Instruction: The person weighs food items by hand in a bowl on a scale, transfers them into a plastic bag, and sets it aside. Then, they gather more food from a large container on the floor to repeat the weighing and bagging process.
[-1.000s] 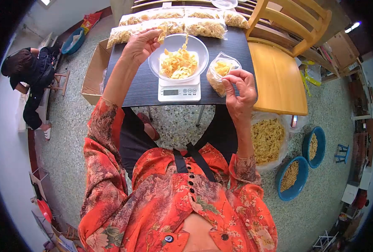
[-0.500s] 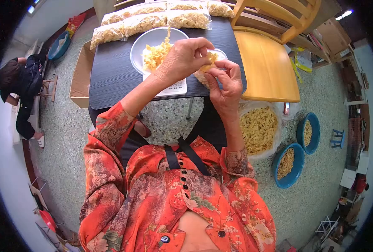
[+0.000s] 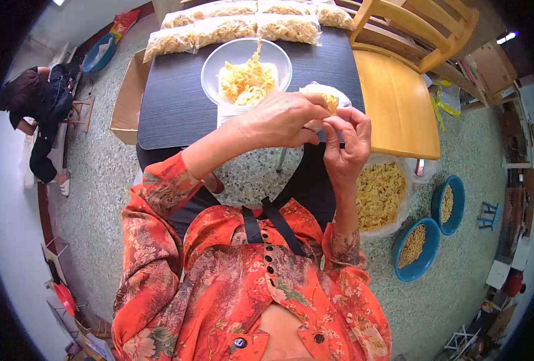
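Snack bag (image 3: pixel 318 91) hangs over the table's (image 3: pixel 170 108) near edge beside the bowl (image 3: pixel 209 72); I see my right hand (image 3: pixel 348 141) clamped on its rim, apparently keeping the mouth open for my left hand's (image 3: pixel 279 120) bunched-together fingers.

The small bag (image 3: pixel 318 91) is thin clear plastic, glossy and crinkled. The bowl (image 3: pixel 216 65) is smooth transparent plastic. The bench (image 3: pixel 176 108) has a dark, matt wood-grain top. The chair (image 3: pixel 393 102) is varnished pale wood, the floor (image 3: pixel 98 180) speckled terrazzo, the basins (image 3: pixel 427 271) blue plastic.
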Motion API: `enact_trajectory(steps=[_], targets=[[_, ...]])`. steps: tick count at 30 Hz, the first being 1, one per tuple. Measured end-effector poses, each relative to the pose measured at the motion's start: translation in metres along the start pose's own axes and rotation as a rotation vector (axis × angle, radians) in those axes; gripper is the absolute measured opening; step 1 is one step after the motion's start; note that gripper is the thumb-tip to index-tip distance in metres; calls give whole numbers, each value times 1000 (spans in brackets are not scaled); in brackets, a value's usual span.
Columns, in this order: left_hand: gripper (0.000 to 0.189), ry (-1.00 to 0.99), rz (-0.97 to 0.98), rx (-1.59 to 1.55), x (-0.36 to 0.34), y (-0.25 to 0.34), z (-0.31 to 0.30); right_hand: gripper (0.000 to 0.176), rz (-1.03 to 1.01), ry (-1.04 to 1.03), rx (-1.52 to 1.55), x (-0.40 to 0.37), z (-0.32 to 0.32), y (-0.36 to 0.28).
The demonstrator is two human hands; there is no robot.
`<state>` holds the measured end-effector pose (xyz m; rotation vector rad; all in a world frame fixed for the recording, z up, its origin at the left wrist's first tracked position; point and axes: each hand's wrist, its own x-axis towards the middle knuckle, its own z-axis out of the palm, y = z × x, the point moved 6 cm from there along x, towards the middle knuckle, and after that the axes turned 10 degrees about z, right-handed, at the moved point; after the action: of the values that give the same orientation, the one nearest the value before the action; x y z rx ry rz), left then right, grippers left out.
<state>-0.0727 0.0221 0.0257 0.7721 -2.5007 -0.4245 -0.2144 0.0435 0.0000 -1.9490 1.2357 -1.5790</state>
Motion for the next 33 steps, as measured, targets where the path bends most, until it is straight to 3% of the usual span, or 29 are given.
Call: enact_trajectory(steps=[4, 8, 10, 13, 14, 17, 20, 22, 24, 33], targets=[[28, -107, -88, 155, 3, -11, 14, 12, -32, -7, -29, 2, 1, -6], [30, -158, -97, 46, 6, -23, 9, 11, -9, 12, -30, 8, 2, -2], [31, 69, -58, -176, 5, -25, -21, 12, 31, 8, -9, 10, 2, -1], [14, 245, -168, -453, -11, -61, -58, 13, 9, 4, -24, 12, 2, 0], [6, 219, -277, -178, -20, -73, -70, 13, 9, 4, -23, 11, 2, 0], [6, 151, -292, -109, -40, -100, -77, 13, 3, -3, -13, 11, 4, 0], [24, -228, -466, 156, -47, -93, -66, 13, 8, -15, -6, 12, 6, 1], [33, -180, -503, 358, -52, -89, -58, 12, -12, -19, -6, 13, 7, 0], [35, -205, -565, 349, -52, -92, -50, 12, -6, -25, -3, 13, 8, -1], [16, -201, -586, 333, -51, -115, -43, 12, -13, -29, 4, 15, 8, 0]])
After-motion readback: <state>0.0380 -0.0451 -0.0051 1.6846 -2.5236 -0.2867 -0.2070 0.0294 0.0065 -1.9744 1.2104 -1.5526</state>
